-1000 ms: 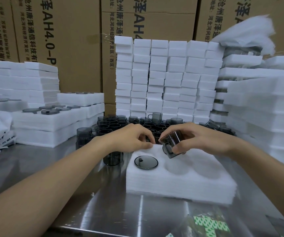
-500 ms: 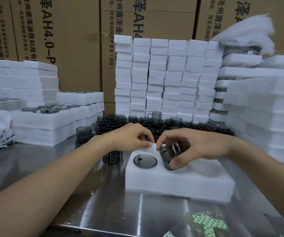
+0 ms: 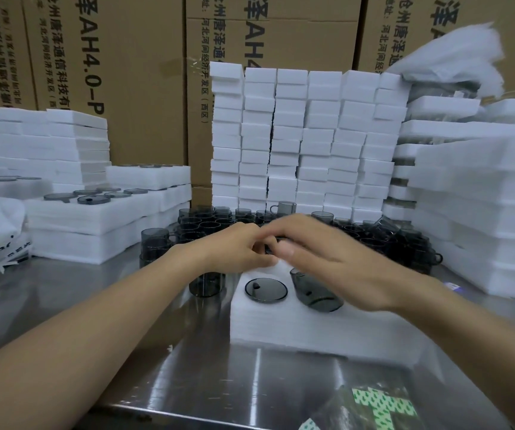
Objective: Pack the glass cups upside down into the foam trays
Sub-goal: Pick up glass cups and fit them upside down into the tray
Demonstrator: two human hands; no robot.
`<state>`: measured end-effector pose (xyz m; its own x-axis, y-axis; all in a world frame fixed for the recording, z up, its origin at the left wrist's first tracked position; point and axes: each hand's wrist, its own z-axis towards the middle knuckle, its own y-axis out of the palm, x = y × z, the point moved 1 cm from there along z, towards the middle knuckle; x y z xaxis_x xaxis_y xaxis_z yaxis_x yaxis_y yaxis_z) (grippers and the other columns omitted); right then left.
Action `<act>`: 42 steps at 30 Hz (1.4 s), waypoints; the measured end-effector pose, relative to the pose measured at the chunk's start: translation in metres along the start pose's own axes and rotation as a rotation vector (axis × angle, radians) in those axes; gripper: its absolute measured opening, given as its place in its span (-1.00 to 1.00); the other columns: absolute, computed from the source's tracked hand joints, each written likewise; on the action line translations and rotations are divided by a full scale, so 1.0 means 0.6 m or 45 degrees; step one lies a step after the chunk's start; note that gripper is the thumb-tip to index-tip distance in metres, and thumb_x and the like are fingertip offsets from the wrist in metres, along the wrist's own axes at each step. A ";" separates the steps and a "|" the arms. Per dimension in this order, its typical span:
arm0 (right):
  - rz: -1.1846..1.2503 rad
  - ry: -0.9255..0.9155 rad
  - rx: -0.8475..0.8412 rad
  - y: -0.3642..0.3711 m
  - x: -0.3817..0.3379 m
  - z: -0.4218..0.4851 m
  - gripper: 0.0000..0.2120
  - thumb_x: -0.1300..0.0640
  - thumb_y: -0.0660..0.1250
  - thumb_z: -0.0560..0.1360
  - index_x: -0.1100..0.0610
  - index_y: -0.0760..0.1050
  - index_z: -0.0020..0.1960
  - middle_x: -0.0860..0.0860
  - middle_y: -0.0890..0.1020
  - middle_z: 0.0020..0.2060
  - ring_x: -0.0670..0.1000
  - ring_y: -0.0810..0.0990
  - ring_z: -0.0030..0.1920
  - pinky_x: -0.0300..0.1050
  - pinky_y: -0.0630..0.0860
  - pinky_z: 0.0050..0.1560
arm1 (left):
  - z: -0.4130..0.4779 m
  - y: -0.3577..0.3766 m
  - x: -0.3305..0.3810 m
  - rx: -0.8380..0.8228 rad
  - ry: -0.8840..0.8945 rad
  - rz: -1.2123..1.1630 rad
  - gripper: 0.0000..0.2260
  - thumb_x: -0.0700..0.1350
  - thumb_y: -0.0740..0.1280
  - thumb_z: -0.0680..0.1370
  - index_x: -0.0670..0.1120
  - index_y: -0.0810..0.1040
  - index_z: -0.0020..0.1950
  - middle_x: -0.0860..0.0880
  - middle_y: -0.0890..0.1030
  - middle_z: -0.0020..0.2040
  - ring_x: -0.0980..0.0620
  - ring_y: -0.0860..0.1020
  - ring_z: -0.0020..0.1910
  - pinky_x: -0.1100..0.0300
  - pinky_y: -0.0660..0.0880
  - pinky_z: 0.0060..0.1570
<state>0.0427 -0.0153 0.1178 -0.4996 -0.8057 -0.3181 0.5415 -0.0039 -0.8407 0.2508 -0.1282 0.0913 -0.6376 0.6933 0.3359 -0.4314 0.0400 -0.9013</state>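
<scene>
Cup one [image 3: 265,290] sits base-up in foam tray [image 3: 296,330], cup two [image 3: 316,294] leans half-in beside it under my slack, empty right hand [image 3: 337,262]; left hand [image 3: 234,246] curls at tray's far edge, probably steadying, though its grasp I cannot tell.

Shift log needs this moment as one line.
foam tray: first cup flush | second cup tilted | left hand, right hand meet over far edge, grips blurred
</scene>
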 end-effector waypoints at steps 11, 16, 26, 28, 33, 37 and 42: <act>-0.261 0.284 -0.575 0.031 0.004 -0.015 -0.21 -0.54 0.19 0.54 -0.42 -0.03 0.66 -0.32 0.01 0.69 -0.26 -0.06 0.66 -0.10 -0.06 0.66 | 0.002 -0.005 -0.014 0.011 -0.068 0.024 -0.85 0.20 0.34 0.68 0.25 0.70 0.08 0.16 0.70 -0.17 0.12 0.63 -0.18 0.16 0.55 -0.15; -0.249 0.285 -0.542 0.029 0.003 -0.016 -0.21 -0.51 0.23 0.55 -0.37 0.02 0.68 -0.27 0.19 0.65 -0.17 0.12 0.63 0.00 0.10 0.66 | -0.006 -0.036 -0.052 0.286 -0.290 0.481 -0.67 0.25 0.20 0.72 0.24 0.55 0.44 0.08 0.60 0.40 -0.05 0.51 0.42 -0.15 0.52 0.31; -0.219 0.270 -0.489 0.032 0.006 -0.014 -0.29 -0.43 0.29 0.59 -0.35 0.11 0.65 -0.23 0.32 0.59 -0.17 0.28 0.54 -0.10 0.24 0.55 | -0.006 -0.027 -0.086 -0.115 -0.705 0.345 -0.37 0.46 0.05 0.67 0.12 0.49 0.55 0.02 0.56 0.50 -0.09 0.51 0.43 -0.12 0.46 0.43; -0.215 0.262 -0.479 0.033 0.007 -0.013 -0.29 -0.43 0.30 0.58 -0.35 0.12 0.64 -0.25 0.31 0.60 -0.18 0.28 0.54 -0.07 0.24 0.57 | -0.003 -0.021 -0.079 -0.148 -0.694 0.269 -0.21 0.57 0.05 0.58 0.07 0.52 0.56 0.01 0.55 0.52 -0.11 0.49 0.47 -0.13 0.41 0.48; -0.211 0.246 -0.469 0.034 0.011 -0.012 -0.28 -0.45 0.29 0.57 -0.35 0.11 0.64 -0.27 0.28 0.62 -0.19 0.26 0.57 -0.06 0.22 0.59 | 0.001 -0.018 -0.075 -0.055 -0.562 0.195 -0.27 0.58 0.18 0.52 0.15 0.56 0.50 0.08 0.61 0.19 -0.16 0.42 0.50 -0.18 0.33 0.54; -0.206 0.238 -0.462 0.035 0.012 -0.013 -0.28 -0.45 0.29 0.58 -0.36 0.11 0.64 -0.30 0.27 0.61 -0.21 0.26 0.56 -0.09 0.22 0.57 | 0.000 -0.018 -0.073 0.022 -0.441 0.126 -0.48 0.41 0.29 0.62 0.18 0.56 0.48 0.04 0.60 0.24 -0.10 0.48 0.44 -0.10 0.41 0.48; -0.212 0.236 -0.460 0.036 0.012 -0.012 -0.29 -0.43 0.31 0.58 -0.36 0.12 0.64 -0.30 0.29 0.60 -0.21 0.28 0.55 -0.05 0.24 0.59 | 0.003 -0.008 -0.062 -0.018 -0.374 0.047 -0.66 0.21 0.26 0.73 0.26 0.53 0.51 0.05 0.62 0.32 0.04 0.54 0.34 0.01 0.47 0.40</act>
<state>0.0461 -0.0170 0.0943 -0.6909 -0.6915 -0.2109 0.1883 0.1094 -0.9760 0.2756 -0.1555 0.0833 -0.8110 0.4567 0.3656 -0.3967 0.0301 -0.9175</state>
